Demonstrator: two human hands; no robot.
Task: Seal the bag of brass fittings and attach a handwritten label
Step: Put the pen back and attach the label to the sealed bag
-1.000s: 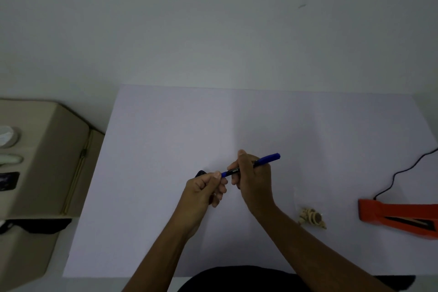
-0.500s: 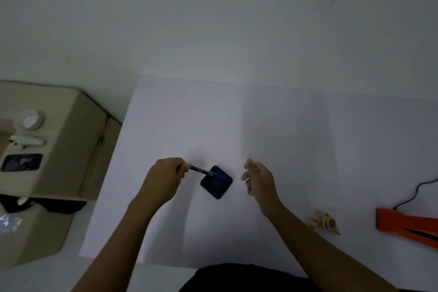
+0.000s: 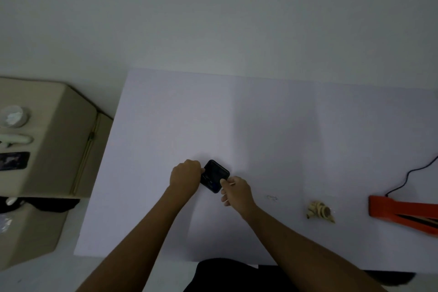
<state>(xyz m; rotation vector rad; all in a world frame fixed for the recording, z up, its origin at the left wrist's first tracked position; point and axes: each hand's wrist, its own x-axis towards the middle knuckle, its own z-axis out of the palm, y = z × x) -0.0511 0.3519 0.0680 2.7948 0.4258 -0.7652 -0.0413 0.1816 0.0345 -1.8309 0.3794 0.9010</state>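
Note:
A small clear bag of brass fittings (image 3: pixel 320 212) lies on the white table (image 3: pixel 272 125), to the right of my arms. A small slip with faint writing (image 3: pixel 272 197) lies flat between that bag and my right hand. A black square case (image 3: pixel 216 174) sits at the table's middle. My left hand (image 3: pixel 186 174) is closed against the case's left edge. A faint blue streak on the case may be the pen. My right hand (image 3: pixel 234 191) pinches a thin pale strip (image 3: pixel 231 183) at the case's right corner.
An orange heat sealer (image 3: pixel 403 213) with a black cable (image 3: pixel 412 173) lies at the right edge. A beige cabinet (image 3: pixel 59 137) to the left of the table holds a phone (image 3: pixel 14 160) and small white items.
Both hands held the blue pen a second ago. Then the left hand carried it alone to the black case, and now both hands have closed in on the case.

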